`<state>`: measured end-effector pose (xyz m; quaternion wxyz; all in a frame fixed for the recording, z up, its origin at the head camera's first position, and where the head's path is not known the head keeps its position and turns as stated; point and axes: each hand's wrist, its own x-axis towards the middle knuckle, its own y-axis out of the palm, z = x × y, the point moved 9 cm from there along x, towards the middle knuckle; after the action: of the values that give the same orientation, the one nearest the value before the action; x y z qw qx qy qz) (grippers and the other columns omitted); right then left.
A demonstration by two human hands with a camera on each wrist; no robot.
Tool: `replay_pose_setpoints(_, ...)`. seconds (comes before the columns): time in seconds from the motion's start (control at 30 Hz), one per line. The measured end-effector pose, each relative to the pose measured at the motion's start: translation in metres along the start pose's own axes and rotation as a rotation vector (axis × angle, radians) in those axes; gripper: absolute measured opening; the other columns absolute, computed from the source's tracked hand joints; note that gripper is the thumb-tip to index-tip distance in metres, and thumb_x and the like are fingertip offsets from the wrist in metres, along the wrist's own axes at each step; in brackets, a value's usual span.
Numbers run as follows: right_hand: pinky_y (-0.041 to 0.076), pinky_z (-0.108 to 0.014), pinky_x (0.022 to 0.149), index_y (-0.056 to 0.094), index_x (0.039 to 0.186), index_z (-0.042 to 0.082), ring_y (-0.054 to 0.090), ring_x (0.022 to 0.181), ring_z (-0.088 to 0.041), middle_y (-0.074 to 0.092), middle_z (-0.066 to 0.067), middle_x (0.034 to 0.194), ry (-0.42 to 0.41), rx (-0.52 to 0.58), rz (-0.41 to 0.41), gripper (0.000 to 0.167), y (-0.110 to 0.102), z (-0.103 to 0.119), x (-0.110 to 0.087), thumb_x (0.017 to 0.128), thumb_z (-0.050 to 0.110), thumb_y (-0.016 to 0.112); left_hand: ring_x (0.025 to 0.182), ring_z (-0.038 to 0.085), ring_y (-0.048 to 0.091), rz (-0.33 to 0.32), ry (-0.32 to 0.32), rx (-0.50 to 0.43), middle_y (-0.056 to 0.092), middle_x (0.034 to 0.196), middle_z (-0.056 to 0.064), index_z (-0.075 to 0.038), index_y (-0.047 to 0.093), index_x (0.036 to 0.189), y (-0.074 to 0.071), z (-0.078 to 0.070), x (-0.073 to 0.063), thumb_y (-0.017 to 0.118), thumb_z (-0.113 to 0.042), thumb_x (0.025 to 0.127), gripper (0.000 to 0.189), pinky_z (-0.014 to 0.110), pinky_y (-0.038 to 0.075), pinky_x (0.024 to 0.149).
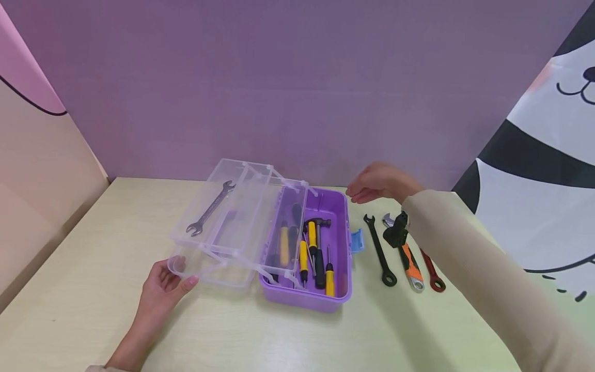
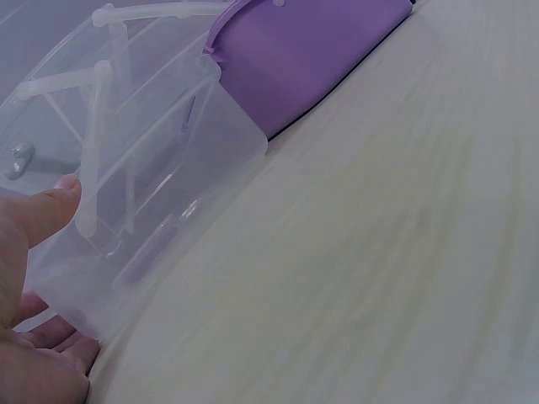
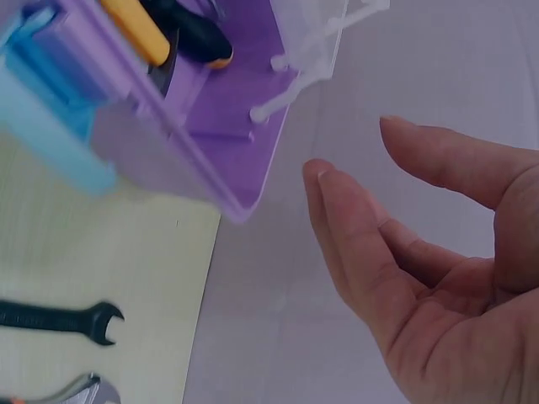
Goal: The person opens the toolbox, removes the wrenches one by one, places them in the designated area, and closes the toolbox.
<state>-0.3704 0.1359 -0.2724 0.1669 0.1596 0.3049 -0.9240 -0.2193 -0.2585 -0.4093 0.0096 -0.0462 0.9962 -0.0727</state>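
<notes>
Currently, from my remote seat, I have the purple toolbox (image 1: 307, 302) near the middle of the pale table (image 1: 116, 243), its clear lid (image 1: 211, 271) swung out to the left. The left hand (image 1: 160, 287) is at the lid's near left corner: I see fingers curled under the edge and thumb along the near side, so I log it as grasping the lid. On my left wrist feed, those fingers sit low, close to the tabletop.

The right hand (image 1: 378, 181) is up by the box's far right corner, apart from it. Fingers loose and slightly bent, thumb spread away, nothing held; my right wrist feed agrees.

Clear trays (image 1: 223, 173) on hinged arms fan out between lid and box. A silver wrench (image 1: 204, 219) lies slantwise within the clear plastic; I cannot tell which layer bears it. Inside the box I note a hammer (image 1: 319, 274) with a black handle and several yellow-handled screwdrivers (image 1: 303, 258); more handles show dimly through the plastic.

A blue latch (image 1: 357, 241) hangs off the right wall. Right of it, in a row: a black wrench (image 1: 380, 253), an orange-and-black adjustable wrench (image 1: 411, 266), a red wrench (image 1: 434, 274) partly behind the sleeve (image 1: 469, 263).
</notes>
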Motion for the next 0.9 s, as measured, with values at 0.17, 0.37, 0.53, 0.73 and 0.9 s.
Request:
replay_pose_setpoints(0.17, 0.06, -0.023, 0.069, 0.055, 0.12, -0.016, 0.066, 0.066, -0.007, 0.066, 0.0, 0.075, 0.001, -0.031, -0.007, 0.038, 0.01, 0.008, 0.006, 0.089, 0.005, 0.063, 0.14, 0.041, 0.026, 0.012, -0.017, 0.013, 0.026, 0.149, 0.03, 0.01, 0.021, 0.139, 0.0, 0.003, 0.0, 0.065, -0.007, 0.09, 0.068, -0.006, 0.033, 0.089)
replay_pose_setpoints(0.37, 0.06, -0.027, 0.078, 0.056, 0.118, -0.015, 0.066, 0.068, -0.008, 0.066, -0.001, 0.076, -0.012, -0.023, 0.004, 0.036, 0.021, 0.022, 0.011, 0.088, 0.005, 0.064, 0.138, 0.04, 0.029, 0.008, -0.008, 0.001, 0.028, 0.147, 0.03, 0.01, 0.022, 0.137, 0.0, 0.002, 0.0, 0.065, -0.006, 0.09, 0.066, -0.006, 0.035, 0.088)
replay_pose_setpoints(0.53, 0.059, -0.029, 0.084, 0.06, 0.114, -0.011, 0.065, 0.071, -0.01, 0.066, -0.001, 0.077, 0.0, -0.034, -0.005, 0.035, 0.033, 0.032, 0.015, 0.087, 0.009, 0.066, 0.137, 0.038, 0.03, -0.005, 0.004, -0.008, 0.03, 0.146, 0.029, 0.01, 0.023, 0.136, -0.001, 0.0, 0.0, 0.064, -0.005, 0.09, 0.063, -0.006, 0.035, 0.088)
replay_pose_setpoints(0.73, 0.06, -0.028, 0.078, 0.064, 0.101, -0.009, 0.065, 0.067, -0.011, 0.065, -0.003, 0.072, -0.005, 0.006, 0.005, 0.021, 0.049, 0.045, 0.021, 0.085, 0.004, 0.066, 0.139, 0.038, 0.029, -0.005, -0.008, 0.003, 0.03, 0.147, 0.029, 0.01, 0.023, 0.136, -0.001, 0.0, 0.0, 0.065, -0.006, 0.09, 0.065, -0.006, 0.034, 0.088)
replay_pose_setpoints(0.9, 0.06, -0.028, 0.078, 0.064, 0.098, -0.008, 0.066, 0.071, -0.014, 0.066, -0.006, 0.077, -0.022, 0.035, 0.021, 0.018, 0.06, 0.054, 0.025, 0.085, 0.004, 0.066, 0.14, 0.037, 0.028, -0.003, -0.005, 0.008, 0.03, 0.148, 0.029, 0.011, 0.024, 0.136, -0.001, 0.0, 0.001, 0.065, -0.006, 0.089, 0.065, -0.006, 0.033, 0.09)
